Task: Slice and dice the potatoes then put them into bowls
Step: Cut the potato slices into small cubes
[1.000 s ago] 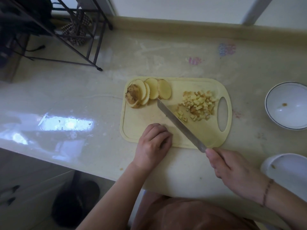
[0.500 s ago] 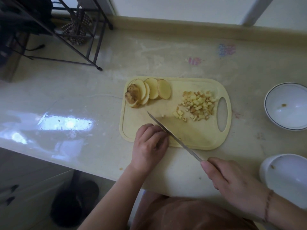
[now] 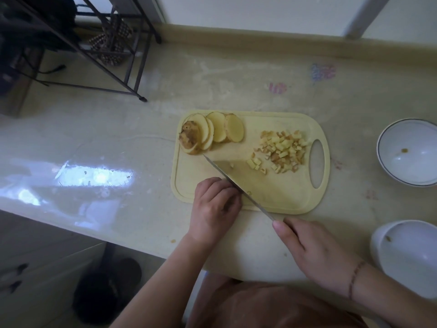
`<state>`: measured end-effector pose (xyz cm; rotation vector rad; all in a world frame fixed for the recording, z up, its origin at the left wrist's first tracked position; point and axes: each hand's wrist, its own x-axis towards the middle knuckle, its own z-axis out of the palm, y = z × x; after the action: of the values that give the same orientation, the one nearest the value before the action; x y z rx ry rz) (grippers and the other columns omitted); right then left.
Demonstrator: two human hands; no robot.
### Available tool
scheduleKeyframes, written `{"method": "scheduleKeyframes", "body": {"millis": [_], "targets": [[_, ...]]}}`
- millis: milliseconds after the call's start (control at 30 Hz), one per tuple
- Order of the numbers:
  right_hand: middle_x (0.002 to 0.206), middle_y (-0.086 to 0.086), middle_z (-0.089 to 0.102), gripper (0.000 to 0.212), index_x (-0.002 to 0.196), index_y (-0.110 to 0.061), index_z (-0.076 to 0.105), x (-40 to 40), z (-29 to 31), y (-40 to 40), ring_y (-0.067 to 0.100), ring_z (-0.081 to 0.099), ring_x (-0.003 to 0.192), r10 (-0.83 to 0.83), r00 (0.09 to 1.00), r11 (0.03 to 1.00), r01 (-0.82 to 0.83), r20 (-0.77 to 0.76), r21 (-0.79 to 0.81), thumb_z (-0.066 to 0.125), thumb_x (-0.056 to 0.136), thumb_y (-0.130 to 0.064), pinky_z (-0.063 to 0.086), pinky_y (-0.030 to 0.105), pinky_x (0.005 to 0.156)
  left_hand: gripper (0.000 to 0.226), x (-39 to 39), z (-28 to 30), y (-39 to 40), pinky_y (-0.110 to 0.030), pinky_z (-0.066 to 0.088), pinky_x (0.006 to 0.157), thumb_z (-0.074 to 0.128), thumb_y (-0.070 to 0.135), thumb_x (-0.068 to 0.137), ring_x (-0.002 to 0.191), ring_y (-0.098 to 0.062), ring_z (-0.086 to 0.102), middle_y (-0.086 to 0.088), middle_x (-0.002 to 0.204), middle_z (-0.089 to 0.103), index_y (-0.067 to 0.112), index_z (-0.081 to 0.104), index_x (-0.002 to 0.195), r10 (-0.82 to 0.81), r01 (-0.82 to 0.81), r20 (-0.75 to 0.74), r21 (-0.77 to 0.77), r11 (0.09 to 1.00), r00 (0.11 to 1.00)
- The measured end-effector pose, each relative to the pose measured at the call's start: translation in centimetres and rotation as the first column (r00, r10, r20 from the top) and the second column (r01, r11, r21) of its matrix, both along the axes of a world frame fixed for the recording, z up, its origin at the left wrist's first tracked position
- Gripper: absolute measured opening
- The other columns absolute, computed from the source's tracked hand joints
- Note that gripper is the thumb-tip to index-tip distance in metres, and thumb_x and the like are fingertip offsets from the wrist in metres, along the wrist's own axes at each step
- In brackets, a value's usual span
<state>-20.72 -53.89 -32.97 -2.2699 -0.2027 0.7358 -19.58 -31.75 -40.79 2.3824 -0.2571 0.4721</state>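
Steel knife [image 3: 233, 183] in right hand [image 3: 314, 252], left hand [image 3: 214, 209] curled beside blade

Your left hand [image 3: 214, 209] curls at the near edge of the cutting board [image 3: 279, 192], and whatever lies under its fingers [image 3: 222, 188] is hidden; you cannot tell whether they hold a potato piece. The knife [image 3: 236, 185] handle is buried inside your right hand [image 3: 314, 252], so only the blade shows. The bowl [image 3: 406, 152] right of the cutting board is cut off by the frame's edge, and the speck inside it is too small to identify. The nearer bowl [image 3: 406, 254], right of the board's near corner, is also clipped. The dark rack [image 3: 94, 43] far left of the board runs out of frame, its contents too dim to make out.
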Motion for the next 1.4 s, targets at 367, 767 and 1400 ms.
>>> {"method": "scheduleKeyframes", "body": {"millis": [367,767,1400], "targets": [[0.05,-0.003,0.05,0.069,0.063,-0.013,0.046,2.3,0.8,-4.7,0.01,0.046,0.045,-0.149,0.986,0.989,0.15,-0.08,0.008,0.026,0.079,-0.076,0.038,0.026,0.049,0.007,-0.1,-0.1,0.1,-0.036,0.051,0.083,0.077,0.011,0.087,0.09,-0.022,0.063,-0.001,0.091,0.073,0.008,0.076,0.081,0.003,-0.001,-0.021,0.063,0.998,1.0],[0.055,0.001,0.052,0.064,0.062,-0.018,0.045,3.0,1.6,-5.5,0.012,0.048,0.049,-0.066,0.998,0.997,0.066,0.024,0.036,0.027,0.08,-0.076,0.036,0.023,0.052,0.004,3.6,0.3,-1.9,-0.036,0.055,0.073,0.073,0.004,0.09,0.08,-0.028,0.066,-0.009,0.093,0.073,0.002,0.075,0.088,-0.209,0.211,-0.03,0.087,0.974,0.977],[0.095,0.0,0.067,0.051,0.091,-0.029,0.037,3.8,2.6,-7.4,0.024,0.065,0.086,0.418,0.862,0.844,-0.252,0.286,-0.473,0.011,0.087,-0.072,0.041,0.035,0.065,0.011,1.2,7.4,-2.6,-0.028,0.042,0.089,0.056,0.017,0.085,0.1,-0.016,0.049,0.009,0.101,0.055,0.015,0.063,0.093,0.298,-0.297,-0.003,-0.088,0.951,0.955]]}}
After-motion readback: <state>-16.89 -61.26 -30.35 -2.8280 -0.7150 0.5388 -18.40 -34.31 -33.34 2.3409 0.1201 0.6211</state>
